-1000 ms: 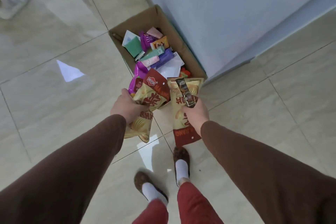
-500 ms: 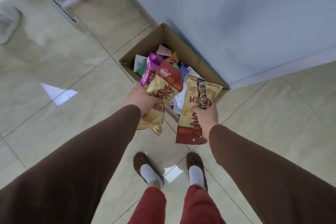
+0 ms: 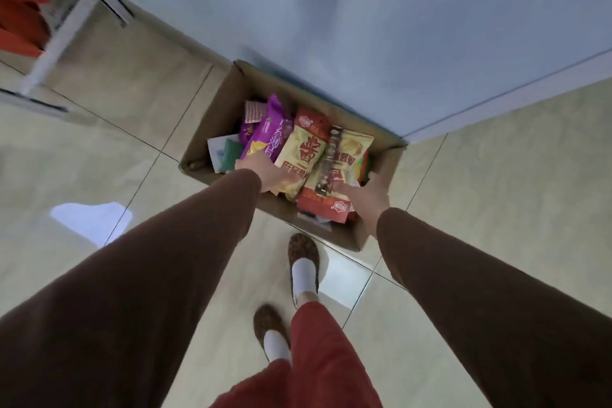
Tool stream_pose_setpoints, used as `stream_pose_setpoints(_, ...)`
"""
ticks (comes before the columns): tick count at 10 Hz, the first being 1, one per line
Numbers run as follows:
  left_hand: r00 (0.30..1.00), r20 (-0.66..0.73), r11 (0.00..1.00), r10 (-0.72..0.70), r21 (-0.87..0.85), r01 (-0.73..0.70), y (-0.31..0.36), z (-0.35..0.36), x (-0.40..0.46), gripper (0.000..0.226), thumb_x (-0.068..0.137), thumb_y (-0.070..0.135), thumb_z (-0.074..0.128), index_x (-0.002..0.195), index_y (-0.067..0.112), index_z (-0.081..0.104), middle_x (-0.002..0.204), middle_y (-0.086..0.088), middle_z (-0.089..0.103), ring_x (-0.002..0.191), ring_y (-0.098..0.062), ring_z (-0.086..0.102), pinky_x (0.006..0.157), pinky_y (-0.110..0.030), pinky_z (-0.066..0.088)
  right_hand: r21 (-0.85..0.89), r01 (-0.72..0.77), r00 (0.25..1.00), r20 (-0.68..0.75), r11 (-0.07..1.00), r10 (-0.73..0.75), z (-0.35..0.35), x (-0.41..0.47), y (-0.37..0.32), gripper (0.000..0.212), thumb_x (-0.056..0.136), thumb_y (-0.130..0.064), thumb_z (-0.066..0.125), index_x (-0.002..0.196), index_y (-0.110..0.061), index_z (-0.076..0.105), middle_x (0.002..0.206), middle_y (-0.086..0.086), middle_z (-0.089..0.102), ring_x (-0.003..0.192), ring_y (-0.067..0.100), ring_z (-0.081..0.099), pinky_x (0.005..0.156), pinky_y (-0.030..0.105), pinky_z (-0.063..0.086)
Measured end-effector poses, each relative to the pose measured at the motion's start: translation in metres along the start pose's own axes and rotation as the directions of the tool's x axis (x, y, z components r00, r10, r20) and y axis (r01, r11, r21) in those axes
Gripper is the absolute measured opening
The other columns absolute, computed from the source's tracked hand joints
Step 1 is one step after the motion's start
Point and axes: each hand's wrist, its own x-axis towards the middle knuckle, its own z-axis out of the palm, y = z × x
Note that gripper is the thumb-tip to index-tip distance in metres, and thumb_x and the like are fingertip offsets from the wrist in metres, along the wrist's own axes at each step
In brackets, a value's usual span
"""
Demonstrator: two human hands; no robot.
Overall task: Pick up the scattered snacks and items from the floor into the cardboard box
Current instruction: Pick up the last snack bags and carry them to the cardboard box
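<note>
Over the cardboard box (image 3: pixel 212 129), which sits on the tiled floor (image 3: pixel 99 149) against a pale wall (image 3: pixel 331 3), both hands reach down among the snacks. Left hand (image 3: pixel 265 172) grips a yellow-and-red chip bag (image 3: pixel 303 152), with a purple snack bag (image 3: pixel 268 132) just beside it inside the box. Right hand (image 3: pixel 367 192) rests at the lower end of a second chip bag (image 3: pixel 347 159) with a dark slim packet (image 3: pixel 328 166) lying along it; whether its fingers clasp them cannot be told through the blur. Brown slippers (image 3: pixel 303 252) stand just before the box
</note>
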Motion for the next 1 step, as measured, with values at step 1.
stream_pose_setpoints(1, 0.995, 0.032, 0.993, 0.097, 0.059, -0.098, -0.0070, -0.0006, -0.0080, 0.088, 0.075, 0.055, 0.078, 0.144, 0.012, 0.043, 0.139, -0.010, 0.056, 0.124, -0.031, 0.054, 0.103, -0.042, 0.047, -0.011, -0.003, 1.000, 0.006, 1.000, 0.003, 0.0090, 0.0144, 0.0192, 0.110, 0.044, -0.066, 0.075, 0.141, -0.025, 0.046, 0.131, 0.003, 0.064, 0.116, 0.029, 0.065, 0.096, 0.049, 0.055)
